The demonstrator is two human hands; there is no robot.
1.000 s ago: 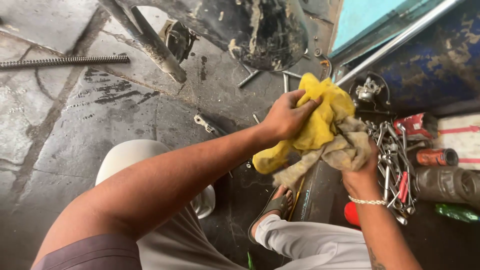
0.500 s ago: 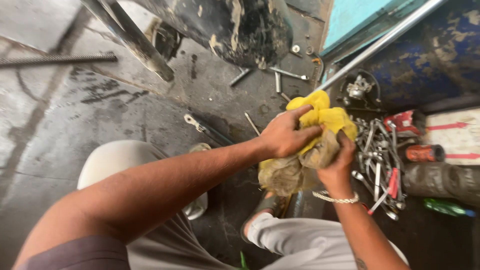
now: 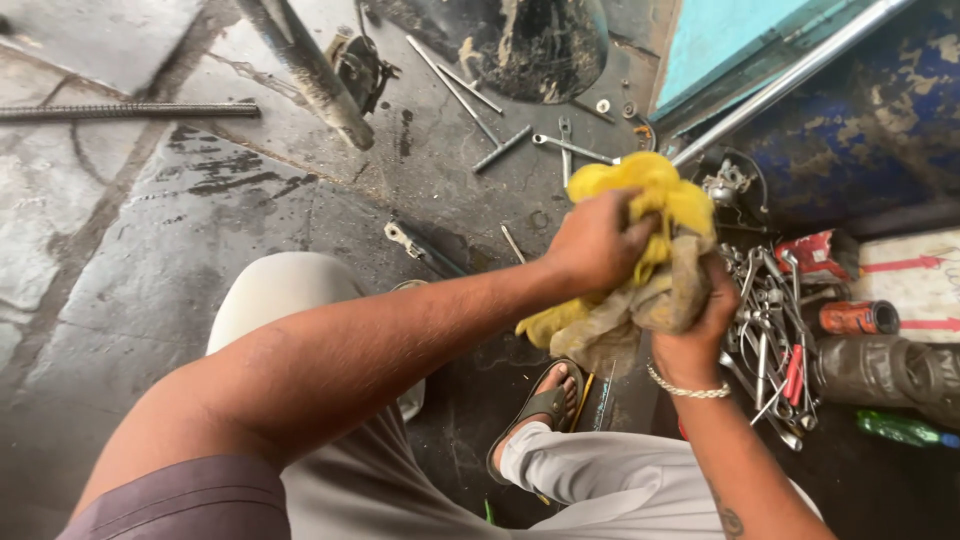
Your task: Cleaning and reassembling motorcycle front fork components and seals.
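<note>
At the right edge lies a flat white carton (image 3: 915,285) with red stripes and red arrow marks. Just left of it, farther off, sits a small red and white packet (image 3: 815,255). Touching the carton's near side lies a small orange-brown can (image 3: 855,318) on its side, with a dark label. At the near right lies a green wrapper (image 3: 900,428) with a blue end

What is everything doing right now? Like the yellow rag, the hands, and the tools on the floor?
yellow rag: bunched up, dirty, held in both hands.
left hand: closed on the rag's top.
right hand: gripping the rag from below.
wrenches: lying loose on the wet floor.
tool pile: jumbled together.
sandal: on the foot.
</note>
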